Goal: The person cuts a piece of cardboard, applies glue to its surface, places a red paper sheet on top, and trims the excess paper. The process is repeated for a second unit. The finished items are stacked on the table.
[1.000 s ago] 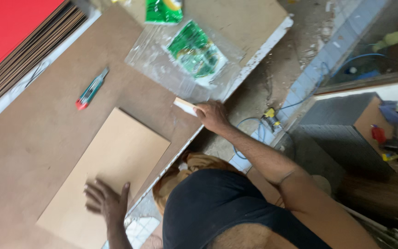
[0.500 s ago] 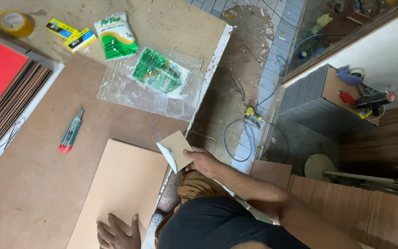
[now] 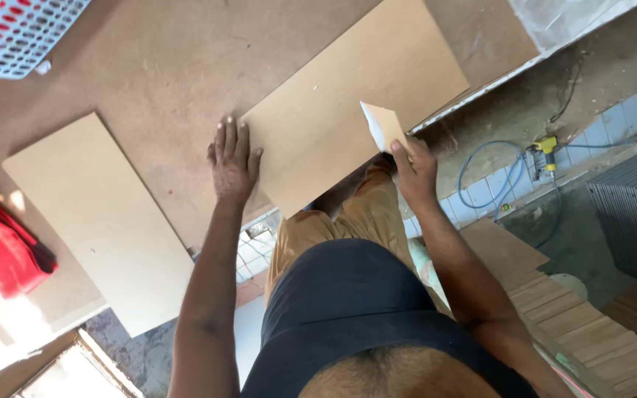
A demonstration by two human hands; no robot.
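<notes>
Tan rectangular fibreboard panel [image 3: 348,103] on counter [image 3: 149,66], long axis slanting away rightward | left hand [image 3: 231,158] fingers spread flat at its near-left edge | right hand [image 3: 414,166] fingers clamped on small tan offcut [image 3: 383,125] at its near-right edge.

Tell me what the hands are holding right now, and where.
Right hand grips a small sanding block by its lower end. Left hand holds nothing; it presses flat on the board's edge.

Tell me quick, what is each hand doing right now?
Left hand: open, flat, fingers spread, pressing the edge of the large tan rectangular fibreboard panel.
Right hand: closed on a small folded tan sheet with a white underside.
</notes>
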